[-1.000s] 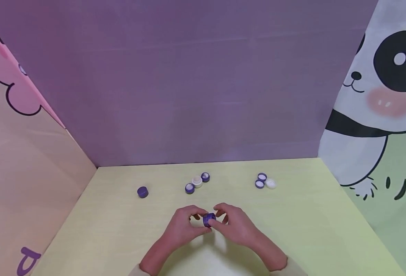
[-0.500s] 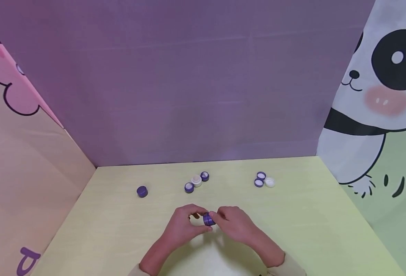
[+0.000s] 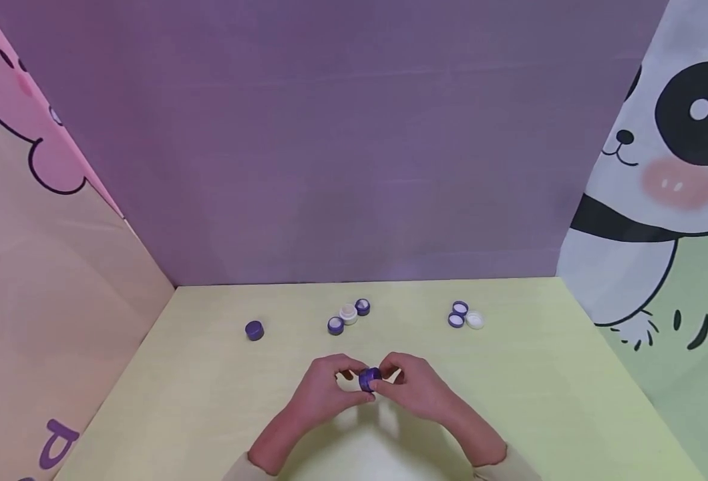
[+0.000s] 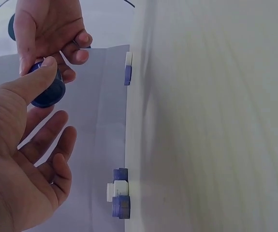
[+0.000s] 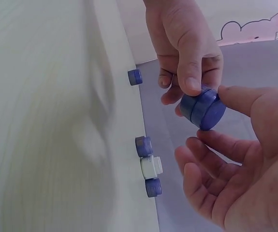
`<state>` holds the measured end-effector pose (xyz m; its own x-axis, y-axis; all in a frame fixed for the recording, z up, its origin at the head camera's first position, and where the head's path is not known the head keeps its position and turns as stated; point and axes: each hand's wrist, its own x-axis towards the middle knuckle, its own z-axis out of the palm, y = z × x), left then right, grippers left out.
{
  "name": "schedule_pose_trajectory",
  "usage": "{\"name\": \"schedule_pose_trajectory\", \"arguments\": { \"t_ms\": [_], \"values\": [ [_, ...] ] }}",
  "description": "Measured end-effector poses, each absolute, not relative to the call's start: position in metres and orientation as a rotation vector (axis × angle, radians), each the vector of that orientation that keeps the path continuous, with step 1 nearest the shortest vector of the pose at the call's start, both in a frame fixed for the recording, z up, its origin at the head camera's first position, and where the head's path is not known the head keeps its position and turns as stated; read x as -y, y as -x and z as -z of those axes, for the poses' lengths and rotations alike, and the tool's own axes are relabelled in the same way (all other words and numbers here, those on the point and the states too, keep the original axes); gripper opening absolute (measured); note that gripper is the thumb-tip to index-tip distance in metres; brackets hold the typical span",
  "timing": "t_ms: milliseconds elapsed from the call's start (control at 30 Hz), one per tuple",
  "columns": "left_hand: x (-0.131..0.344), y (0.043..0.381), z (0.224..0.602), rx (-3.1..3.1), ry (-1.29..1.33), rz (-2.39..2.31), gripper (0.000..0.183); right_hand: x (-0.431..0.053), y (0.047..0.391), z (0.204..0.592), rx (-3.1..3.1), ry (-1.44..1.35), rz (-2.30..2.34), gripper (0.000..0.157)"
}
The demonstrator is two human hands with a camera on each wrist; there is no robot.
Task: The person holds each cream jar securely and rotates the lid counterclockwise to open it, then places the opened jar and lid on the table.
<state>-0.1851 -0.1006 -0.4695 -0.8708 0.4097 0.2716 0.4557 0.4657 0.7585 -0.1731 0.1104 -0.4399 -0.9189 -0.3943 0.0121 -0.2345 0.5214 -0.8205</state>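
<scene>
A small purple-blue jar with its lid on [image 3: 369,379] is up off the table between both hands. My left hand [image 3: 330,389] pinches the jar's body between thumb and fingers from the left. From the other side, the thumb and index finger of my right hand [image 3: 415,389] pinch the lid's edge; the lid [image 5: 213,115] faces right in the right wrist view. The right hand's other fingers [image 5: 199,181] are loosely curled, off the jar. In the left wrist view, the left thumb [image 4: 42,79] lies along the jar's side.
A closed purple jar [image 3: 254,330] stands at the left. Behind the hands, a white open jar [image 3: 348,314] stands between two purple open jars [image 3: 335,326]. Two purple-rimmed lids [image 3: 456,321] and a white lid [image 3: 475,320] lie at the right. A purple wall [image 3: 354,167] rises behind.
The right hand's thumb and fingers have shifted around the lid, the thumb coming down from the upper edge to the front. The left hand keeps its hold on the jar. The head view has shifted slightly.
</scene>
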Motion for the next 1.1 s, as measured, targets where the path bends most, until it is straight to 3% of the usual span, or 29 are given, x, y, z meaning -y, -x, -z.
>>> {"name": "schedule_pose_trajectory", "arguments": {
  "t_ms": [1100],
  "values": [
    [0.102, 0.177, 0.470, 2.696, 0.785, 1.378, 0.030, -0.112, 0.170, 0.449, -2.536, 0.659, 1.421, 0.026]
  ]
}}
